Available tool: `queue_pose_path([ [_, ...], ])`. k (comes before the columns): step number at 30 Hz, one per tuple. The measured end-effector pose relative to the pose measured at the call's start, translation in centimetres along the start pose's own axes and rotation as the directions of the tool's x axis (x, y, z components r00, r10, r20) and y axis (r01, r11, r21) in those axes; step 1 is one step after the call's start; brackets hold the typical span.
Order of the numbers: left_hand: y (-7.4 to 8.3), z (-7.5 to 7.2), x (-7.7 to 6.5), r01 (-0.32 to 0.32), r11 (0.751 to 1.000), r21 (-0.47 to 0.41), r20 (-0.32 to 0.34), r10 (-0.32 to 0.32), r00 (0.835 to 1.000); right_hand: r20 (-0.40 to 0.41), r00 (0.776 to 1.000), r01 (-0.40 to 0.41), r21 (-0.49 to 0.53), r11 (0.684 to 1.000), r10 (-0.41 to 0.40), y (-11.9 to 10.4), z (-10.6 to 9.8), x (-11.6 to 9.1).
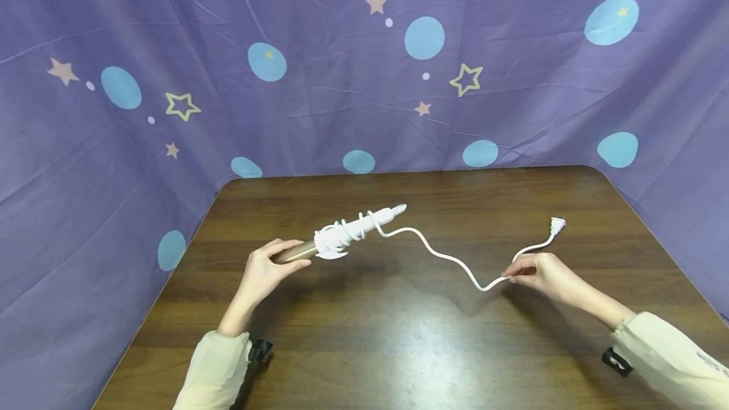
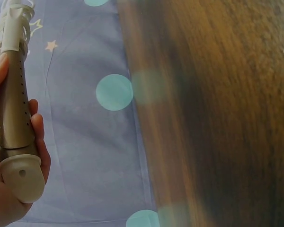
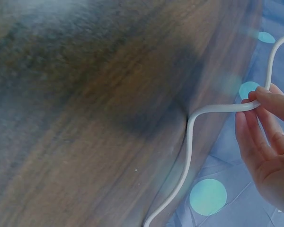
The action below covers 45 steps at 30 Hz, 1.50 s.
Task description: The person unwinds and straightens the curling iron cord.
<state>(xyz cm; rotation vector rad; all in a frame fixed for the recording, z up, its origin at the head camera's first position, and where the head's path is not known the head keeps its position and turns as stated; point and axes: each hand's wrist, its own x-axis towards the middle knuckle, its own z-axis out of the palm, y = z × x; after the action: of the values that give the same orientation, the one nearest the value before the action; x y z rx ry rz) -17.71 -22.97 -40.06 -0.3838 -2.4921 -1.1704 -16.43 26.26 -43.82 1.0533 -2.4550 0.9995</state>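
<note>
My left hand [image 1: 266, 274] grips the gold barrel [image 2: 16, 104] of a curling iron [image 1: 355, 226], its white handle pointing up and to the right in the head view. Small holes run along the barrel, which ends in a pale tip [image 2: 23, 177] near the palm. Several loops of white cord [image 1: 438, 255] are wound around the handle. From there the cord sags across to my right hand [image 1: 543, 276], which pinches it between thumb and fingertips. Beyond that hand the cord rises to a white two-pin plug [image 1: 557, 225].
Beneath both hands lies a brown wooden table [image 1: 398, 347] with rounded far corners. A purple curtain [image 1: 342, 119] printed with stars and blue dots hangs behind it and along the sides. Dark wrist devices [image 1: 261, 350] sit at both sleeves.
</note>
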Motion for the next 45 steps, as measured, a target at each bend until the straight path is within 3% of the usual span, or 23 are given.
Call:
queue_pose_path([
  [23,-0.6,0.3,-0.2,0.008,0.999,0.044,-0.005,-0.007,1.0,0.106,0.993,-0.044,0.008,0.999,0.043,0.2,1.0,-1.4],
  [45,-0.4,0.6,-0.4,-0.025,0.999,0.036,0.014,0.024,1.0,0.127,0.981,-0.141,-0.032,0.989,0.144,1.5,1.4,-1.2],
])
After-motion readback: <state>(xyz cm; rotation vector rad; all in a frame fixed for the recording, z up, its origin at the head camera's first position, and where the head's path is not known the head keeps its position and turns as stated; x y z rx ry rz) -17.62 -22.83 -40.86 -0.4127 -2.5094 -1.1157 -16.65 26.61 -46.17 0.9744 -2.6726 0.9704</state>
